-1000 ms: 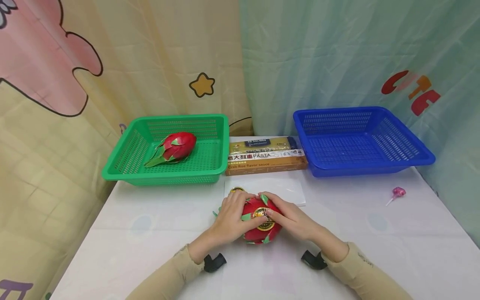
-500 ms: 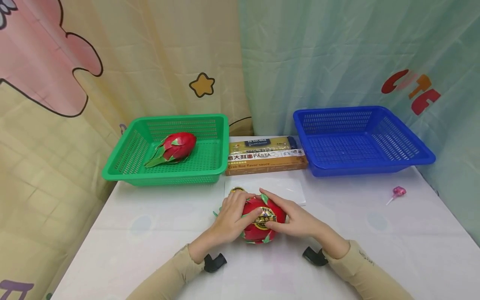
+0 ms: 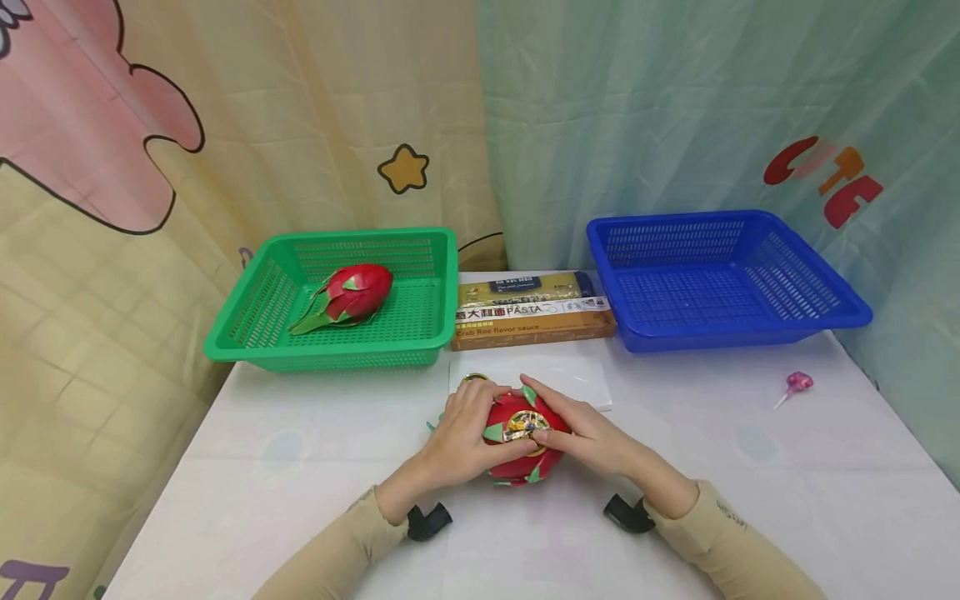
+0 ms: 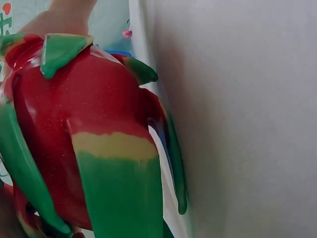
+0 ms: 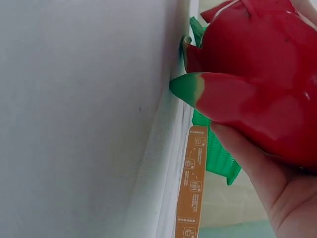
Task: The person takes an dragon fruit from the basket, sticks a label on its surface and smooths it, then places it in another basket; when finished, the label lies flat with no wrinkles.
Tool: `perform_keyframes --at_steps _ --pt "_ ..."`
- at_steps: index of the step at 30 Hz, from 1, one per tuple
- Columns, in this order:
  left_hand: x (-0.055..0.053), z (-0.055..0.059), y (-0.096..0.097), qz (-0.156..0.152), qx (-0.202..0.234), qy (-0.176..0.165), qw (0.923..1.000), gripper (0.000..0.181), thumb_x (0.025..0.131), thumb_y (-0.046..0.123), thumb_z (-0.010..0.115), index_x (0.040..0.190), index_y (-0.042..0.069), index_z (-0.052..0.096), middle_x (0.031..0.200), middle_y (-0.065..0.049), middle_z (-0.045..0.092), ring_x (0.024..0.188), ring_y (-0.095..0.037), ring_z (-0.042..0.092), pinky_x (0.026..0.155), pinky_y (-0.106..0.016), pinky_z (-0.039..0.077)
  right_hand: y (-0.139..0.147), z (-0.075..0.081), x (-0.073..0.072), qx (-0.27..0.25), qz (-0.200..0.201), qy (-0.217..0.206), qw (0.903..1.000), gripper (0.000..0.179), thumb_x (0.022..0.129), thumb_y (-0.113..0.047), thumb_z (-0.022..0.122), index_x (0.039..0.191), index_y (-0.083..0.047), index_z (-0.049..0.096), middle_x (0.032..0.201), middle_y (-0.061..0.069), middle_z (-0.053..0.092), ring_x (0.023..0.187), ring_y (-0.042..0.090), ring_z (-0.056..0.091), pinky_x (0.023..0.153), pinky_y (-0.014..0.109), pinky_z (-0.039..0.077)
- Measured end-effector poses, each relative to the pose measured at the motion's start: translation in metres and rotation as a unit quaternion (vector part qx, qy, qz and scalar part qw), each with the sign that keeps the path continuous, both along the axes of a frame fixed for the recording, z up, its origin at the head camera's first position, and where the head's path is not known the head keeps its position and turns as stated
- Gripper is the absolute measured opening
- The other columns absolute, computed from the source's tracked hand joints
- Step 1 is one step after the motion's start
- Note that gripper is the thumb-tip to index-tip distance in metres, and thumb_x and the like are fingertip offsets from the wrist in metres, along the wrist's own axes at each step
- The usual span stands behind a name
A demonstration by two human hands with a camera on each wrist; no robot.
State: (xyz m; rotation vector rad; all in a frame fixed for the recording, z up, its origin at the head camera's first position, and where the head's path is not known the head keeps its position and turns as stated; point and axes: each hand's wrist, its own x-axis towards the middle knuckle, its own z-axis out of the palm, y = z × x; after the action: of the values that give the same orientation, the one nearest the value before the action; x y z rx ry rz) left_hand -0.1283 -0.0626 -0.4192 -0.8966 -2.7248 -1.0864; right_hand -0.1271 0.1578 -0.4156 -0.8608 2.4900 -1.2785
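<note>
A red dragon fruit with green-tipped scales [image 3: 525,472] rests on the table in front of the person, held from both sides. The left hand [image 3: 459,437] curls over its left side, thumb lying across the front. From the right, the right hand [image 3: 596,440] grips it, the thumb pressing on a round gold sticker [image 3: 522,419] on the skin. In the left wrist view the dragon fruit [image 4: 99,99] fills much of the left side. Fingers of the right hand [image 5: 277,193] reach under a scale in the right wrist view. Behind lies a white sheet [image 3: 573,379] with another gold sticker [image 3: 474,378].
A second dragon fruit [image 3: 363,292] lies in a green basket [image 3: 337,360] at back left. Pasta packages [image 3: 532,321] stand between it and a blue basket [image 3: 742,340]. A pink lollipop [image 3: 798,382] lies at right.
The right thumb shifts over the gold sticker, away from it and back again. Both hands stay round the dragon fruit, which turns slightly.
</note>
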Motion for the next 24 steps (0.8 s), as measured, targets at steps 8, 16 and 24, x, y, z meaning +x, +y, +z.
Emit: perform_keyframes --at_steps 8,16,24 --pt "0.001 -0.003 0.001 0.0 -0.026 0.04 0.9989 0.063 0.083 0.059 0.057 0.125 0.013 0.045 0.109 0.004 0.047 0.107 -0.009 0.038 0.082 -0.033 0.038 -0.001 0.001 0.0 -0.011 -0.005 -0.027 0.9996 0.062 0.094 -0.035 0.05 0.15 -0.024 0.024 0.141 0.007 0.042 0.121 0.027 0.046 0.095 0.054 0.039" --pt "0.003 -0.002 0.001 -0.003 -0.033 0.049 0.9982 0.06 0.085 0.055 0.056 0.124 0.011 0.044 0.113 0.002 0.047 0.107 -0.011 0.039 0.082 -0.033 0.036 -0.015 0.001 0.004 -0.027 -0.082 -0.005 0.9963 0.039 0.093 -0.034 0.055 0.128 -0.019 0.05 0.107 -0.001 0.062 0.094 0.016 0.058 0.078 0.035 0.05" --pt "0.004 -0.001 0.003 0.001 -0.036 0.067 0.9971 0.063 0.084 0.059 0.055 0.123 0.011 0.045 0.111 0.002 0.047 0.106 -0.011 0.039 0.082 -0.033 0.036 -0.027 0.003 0.01 -0.056 -0.167 -0.016 0.9842 0.027 0.092 -0.033 0.058 0.114 -0.018 0.059 0.096 -0.002 0.064 0.084 0.014 0.059 0.07 0.03 0.051"
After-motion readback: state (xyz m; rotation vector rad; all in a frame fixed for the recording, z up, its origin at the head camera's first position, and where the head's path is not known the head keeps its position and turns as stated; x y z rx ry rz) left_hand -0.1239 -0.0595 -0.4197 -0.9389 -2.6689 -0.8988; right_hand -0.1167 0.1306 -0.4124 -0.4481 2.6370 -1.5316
